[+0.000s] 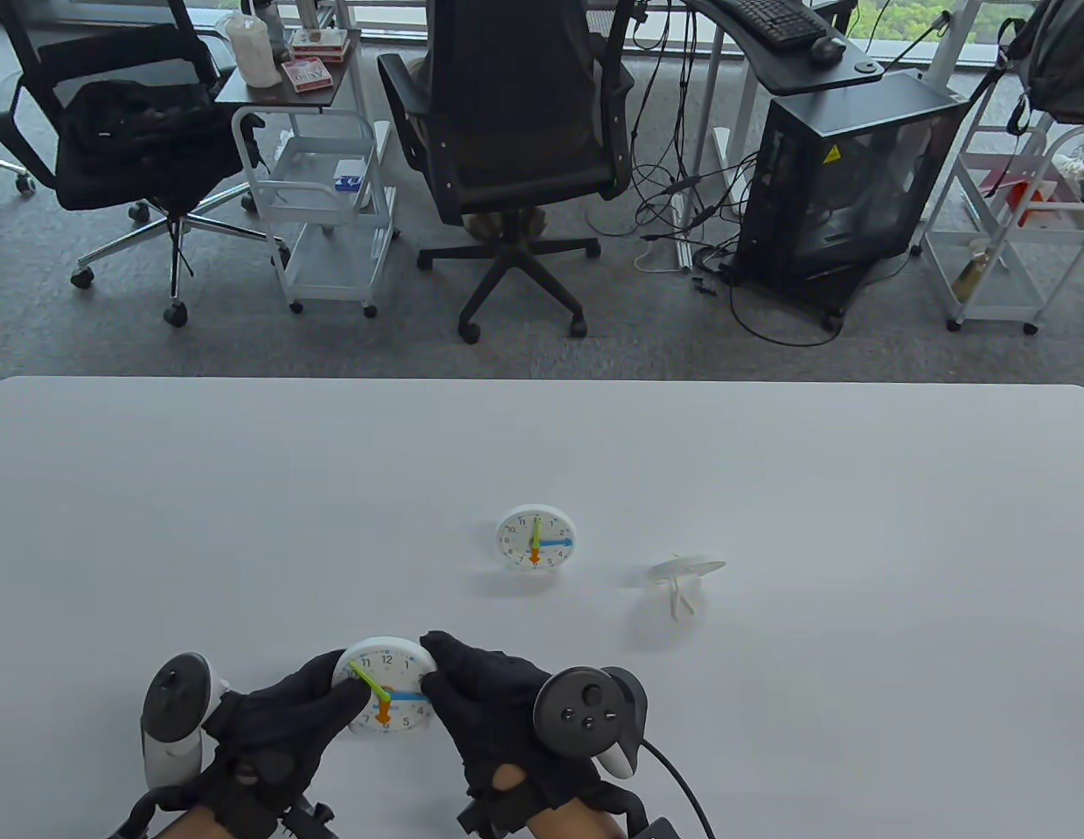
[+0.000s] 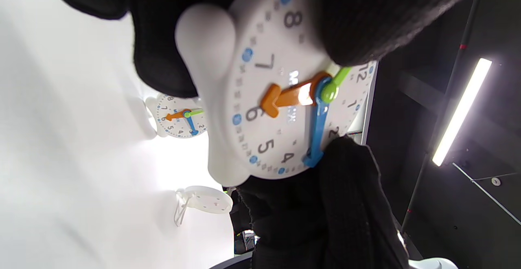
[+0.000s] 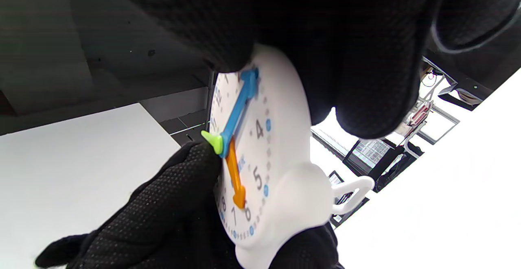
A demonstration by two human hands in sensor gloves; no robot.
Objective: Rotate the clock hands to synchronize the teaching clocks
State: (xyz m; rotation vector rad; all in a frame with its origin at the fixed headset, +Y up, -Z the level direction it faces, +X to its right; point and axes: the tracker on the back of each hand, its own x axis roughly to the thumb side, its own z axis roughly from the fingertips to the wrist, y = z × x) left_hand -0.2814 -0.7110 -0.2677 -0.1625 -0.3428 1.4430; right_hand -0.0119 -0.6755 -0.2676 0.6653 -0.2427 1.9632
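Observation:
A white teaching clock (image 1: 386, 686) stands at the table's near edge, held between both hands. Its green hand points near 10, its blue hand at 3, its orange hand at 6. My left hand (image 1: 345, 690) grips its left side, with a fingertip (image 3: 199, 155) on the green hand. My right hand (image 1: 433, 673) grips its right rim by the blue hand's tip. A second clock (image 1: 536, 536) stands mid-table with green at 12, blue at 3 and orange at 6. The held clock fills the left wrist view (image 2: 276, 98) and the right wrist view (image 3: 264, 151).
A third white clock (image 1: 686, 572) lies tipped on the table right of the second one, its face hidden. The white table (image 1: 245, 507) spreads around them. Office chairs, carts and a computer case stand on the floor beyond the far edge.

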